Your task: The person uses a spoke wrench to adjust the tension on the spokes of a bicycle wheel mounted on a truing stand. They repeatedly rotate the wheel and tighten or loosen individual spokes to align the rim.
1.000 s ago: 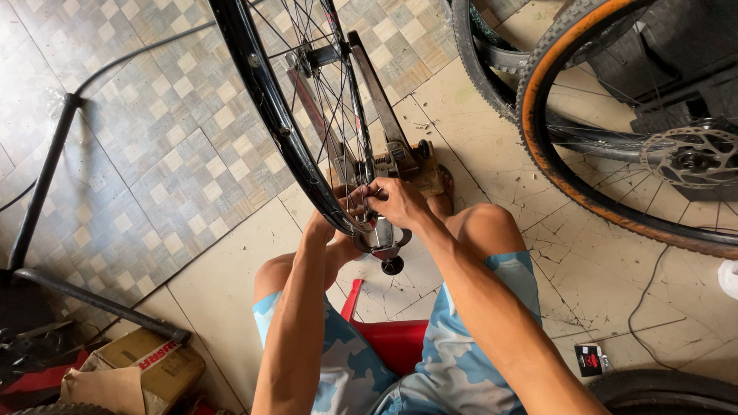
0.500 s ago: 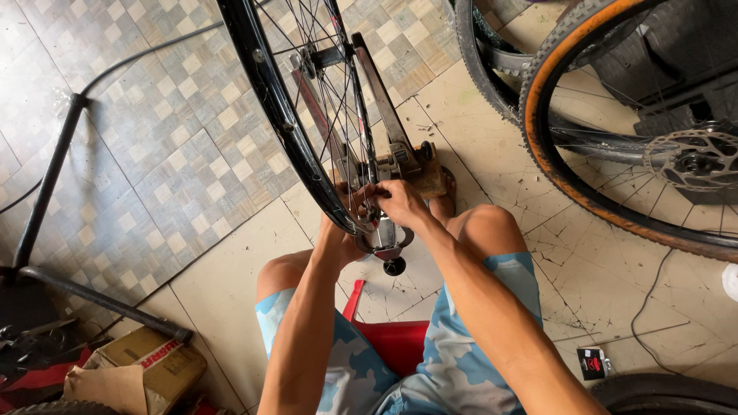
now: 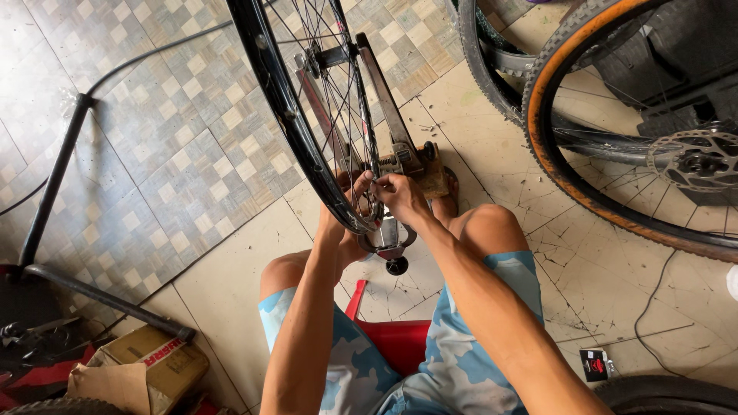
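Observation:
A black bicycle rim [image 3: 288, 123] with thin spokes stands upright in a truing stand [image 3: 388, 134] on the floor in front of me. My left hand [image 3: 342, 204] grips the lower part of the rim from the left side. My right hand [image 3: 392, 192] pinches a spoke just inside the rim, fingers closed together; a tool in them cannot be made out. Both hands meet near the stand's lower caliper [image 3: 390, 238]. I sit on a red stool [image 3: 396, 338] with my knees apart.
A bicycle wheel with an orange-walled tyre [image 3: 584, 146] and a brake disc [image 3: 696, 161] stands at the right. A black metal stand frame [image 3: 58, 230] lies left. A cardboard box [image 3: 146, 365] sits at bottom left, another tyre [image 3: 669, 392] at bottom right.
Both hands have stayed at the bottom of the rim, shifting slightly. The view has barely moved.

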